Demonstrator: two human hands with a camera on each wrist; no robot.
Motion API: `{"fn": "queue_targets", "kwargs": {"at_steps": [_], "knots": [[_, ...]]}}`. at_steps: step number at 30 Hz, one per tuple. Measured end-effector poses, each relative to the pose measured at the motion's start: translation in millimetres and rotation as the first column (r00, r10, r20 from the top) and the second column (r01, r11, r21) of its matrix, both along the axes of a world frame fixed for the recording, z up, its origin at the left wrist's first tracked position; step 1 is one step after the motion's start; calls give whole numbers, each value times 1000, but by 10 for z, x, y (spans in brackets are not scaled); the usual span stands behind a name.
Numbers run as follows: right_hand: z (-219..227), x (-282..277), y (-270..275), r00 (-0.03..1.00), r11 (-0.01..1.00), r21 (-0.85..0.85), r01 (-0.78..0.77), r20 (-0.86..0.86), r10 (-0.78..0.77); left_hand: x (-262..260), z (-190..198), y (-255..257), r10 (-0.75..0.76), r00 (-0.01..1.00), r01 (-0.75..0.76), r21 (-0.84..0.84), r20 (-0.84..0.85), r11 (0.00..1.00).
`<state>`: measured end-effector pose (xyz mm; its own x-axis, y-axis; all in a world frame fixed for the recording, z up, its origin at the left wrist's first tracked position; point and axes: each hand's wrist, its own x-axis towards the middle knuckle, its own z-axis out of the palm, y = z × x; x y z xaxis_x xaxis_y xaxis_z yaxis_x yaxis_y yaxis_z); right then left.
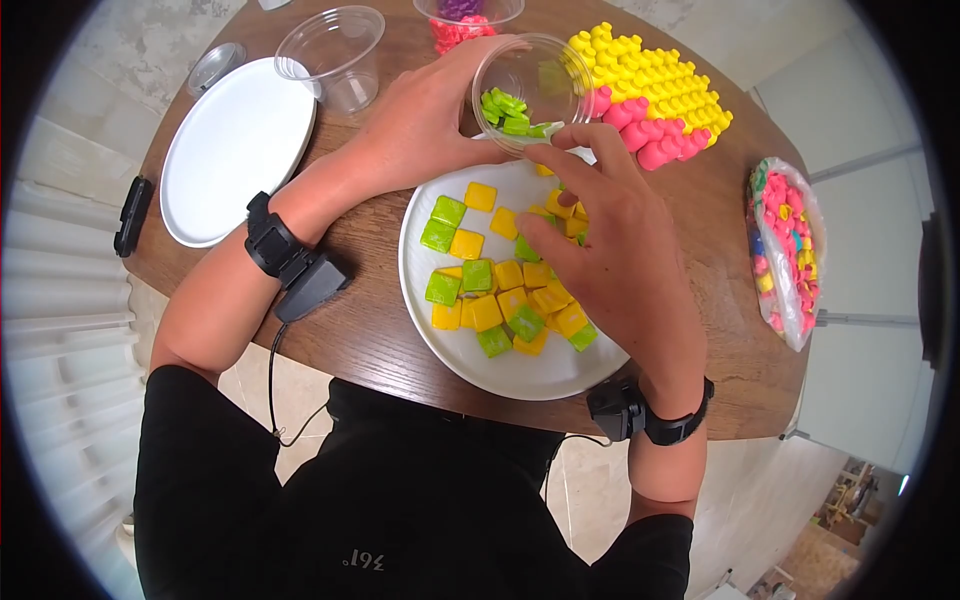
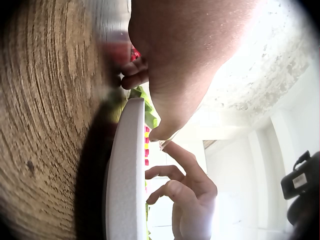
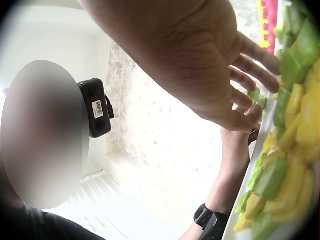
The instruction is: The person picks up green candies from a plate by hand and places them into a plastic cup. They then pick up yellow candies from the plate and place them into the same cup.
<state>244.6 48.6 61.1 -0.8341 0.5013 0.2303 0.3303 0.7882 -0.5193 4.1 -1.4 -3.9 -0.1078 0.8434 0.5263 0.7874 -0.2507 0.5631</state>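
Note:
My left hand grips a clear plastic cup, tipped so its mouth faces me, over the far edge of a white plate. Several small green pieces lie inside the cup. Across the plate are spread flat green and yellow square pieces, some overlapping. Above the plate's right side hovers my right hand, its fingers apart and loosely bent, the index fingertip right at the cup's near rim. From the right wrist view, no piece shows between the right hand's fingers.
A second white plate, another clear cup and a round lid stand at left. Behind my left hand is a tub of red and purple pieces. Yellow and pink bottle-shaped pieces stand back right; a filled plastic bag lies far right.

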Motion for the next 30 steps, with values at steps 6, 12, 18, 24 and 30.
{"fn": "queue_targets", "kwargs": {"at_steps": [6, 12, 18, 24, 30], "knots": [[-8, -20, 21, 999, 1000, 22, 10, -33, -9, -5, -1, 1, -9, 1000, 9, 6, 26, 1000], [-45, -39, 23, 996, 1000, -10, -9, -93, 8, -14, -12, 12, 5, 1000, -5, -3, 12, 1000], [-7, -35, 93, 974, 996, -88, 18, -225, -37, 0, -9, 7, 15, 999, -14, -21, 33, 1000], [19, 27, 114, 993, 997, -70, 31, -113, -39, 55, 114, -36, 25, 997, -15, -145, 66, 989], [4, 34, 59, 995, 996, -89, 8, 98, 0, 28, 71, -22, 10, 999, -5, -100, 50, 995]]}}
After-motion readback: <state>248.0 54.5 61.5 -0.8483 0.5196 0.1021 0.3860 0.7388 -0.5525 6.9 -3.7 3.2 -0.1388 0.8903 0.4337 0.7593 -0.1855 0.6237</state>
